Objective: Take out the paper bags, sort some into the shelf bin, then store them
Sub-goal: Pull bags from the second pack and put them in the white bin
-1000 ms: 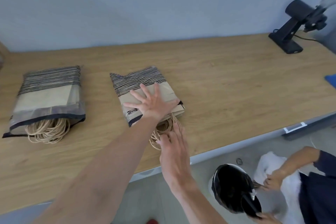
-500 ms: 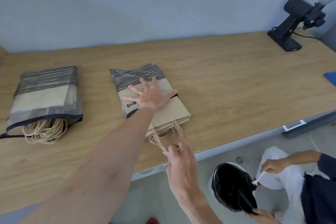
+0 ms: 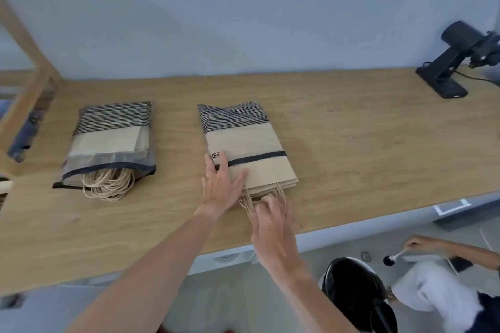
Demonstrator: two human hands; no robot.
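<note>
Two packs of brown paper bags lie on the wooden table (image 3: 351,149), each in a clear sleeve with black stripes. From the right sleeve (image 3: 235,121) a stack of paper bags (image 3: 267,173) sticks out toward me, twine handles (image 3: 281,194) first. My left hand (image 3: 221,184) rests flat across the sleeve's black-edged mouth and the stack's left side, fingers spread. My right hand (image 3: 273,227) is at the front end of the stack with its fingertips curled into the twine handles. The left pack (image 3: 108,140) lies untouched, its handles spilling from the open end.
A black clamp-like device (image 3: 449,67) stands at the table's far right. A wooden frame (image 3: 27,62) leans in at the far left. Below the front edge, another person's hand (image 3: 416,240) holds a small brush near a black-lined bin (image 3: 351,295).
The bag stack has slid farther out of the right sleeve toward the front edge, drawn by my right hand. My left hand shifted down to the sleeve's mouth.
</note>
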